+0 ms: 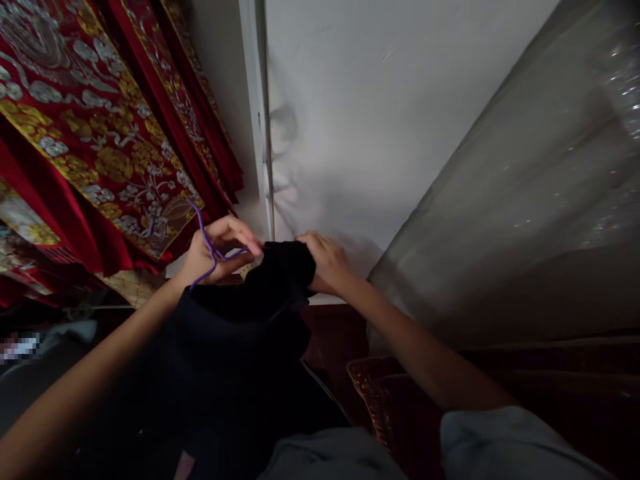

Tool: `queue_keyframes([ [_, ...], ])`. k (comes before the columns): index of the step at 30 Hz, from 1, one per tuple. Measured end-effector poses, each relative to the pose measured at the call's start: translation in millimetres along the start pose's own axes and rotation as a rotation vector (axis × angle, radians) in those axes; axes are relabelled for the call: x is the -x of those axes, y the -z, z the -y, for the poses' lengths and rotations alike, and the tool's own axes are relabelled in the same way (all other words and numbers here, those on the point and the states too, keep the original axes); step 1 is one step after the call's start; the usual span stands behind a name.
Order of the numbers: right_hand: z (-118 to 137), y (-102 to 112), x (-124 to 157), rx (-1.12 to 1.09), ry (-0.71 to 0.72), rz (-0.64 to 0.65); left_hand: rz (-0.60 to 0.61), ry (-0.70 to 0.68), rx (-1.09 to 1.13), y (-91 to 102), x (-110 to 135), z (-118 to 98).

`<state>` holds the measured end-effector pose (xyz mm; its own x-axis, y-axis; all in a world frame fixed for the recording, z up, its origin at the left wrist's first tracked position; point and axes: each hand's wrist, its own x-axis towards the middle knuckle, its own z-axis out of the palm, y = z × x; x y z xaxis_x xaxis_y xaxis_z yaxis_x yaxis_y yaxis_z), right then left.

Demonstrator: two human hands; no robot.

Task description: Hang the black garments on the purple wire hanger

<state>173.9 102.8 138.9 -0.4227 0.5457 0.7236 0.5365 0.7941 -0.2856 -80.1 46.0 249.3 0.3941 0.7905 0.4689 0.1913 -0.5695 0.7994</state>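
Note:
My left hand (220, 248) is closed around a thin purple clothes hanger (204, 230), whose hook sticks up above the fingers. Its fingertips come up to the edge of a dark garment (215, 373). One arm of the hanger runs down to the garment's opening on the left. My right hand (327, 261) grips a bunched black part of the garment at the upper right, with some of its fingers hidden behind the cloth. The garment hangs below both hands, and much of its shape is lost in shadow.
Red cloths (115, 147) with gold and silver embroidery hang at the left. A white panel (350, 133) stands straight ahead. Clear plastic sheeting (525, 220) covers a large object at the right. Low down lies a dark red beaded cloth (373, 400).

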Motion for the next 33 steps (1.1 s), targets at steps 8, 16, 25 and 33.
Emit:
queue_keyframes([
  [8,-48.5,39.8,5.2,0.256,-0.416,-0.165,-0.486,0.043,-0.054,62.2,12.0,-6.8],
  [16,-41.4,73.4,-50.4,0.335,-0.628,-0.214,-0.472,-0.246,-0.776,32.5,42.5,4.1],
  [25,-29.0,69.0,-39.7,0.39,-0.448,-0.117,0.19,0.144,-0.981,-46.5,32.1,66.5],
  [33,-38.5,61.8,-43.1,0.392,-0.407,-0.102,0.258,0.335,-1.003,-59.6,-7.9,114.4],
])
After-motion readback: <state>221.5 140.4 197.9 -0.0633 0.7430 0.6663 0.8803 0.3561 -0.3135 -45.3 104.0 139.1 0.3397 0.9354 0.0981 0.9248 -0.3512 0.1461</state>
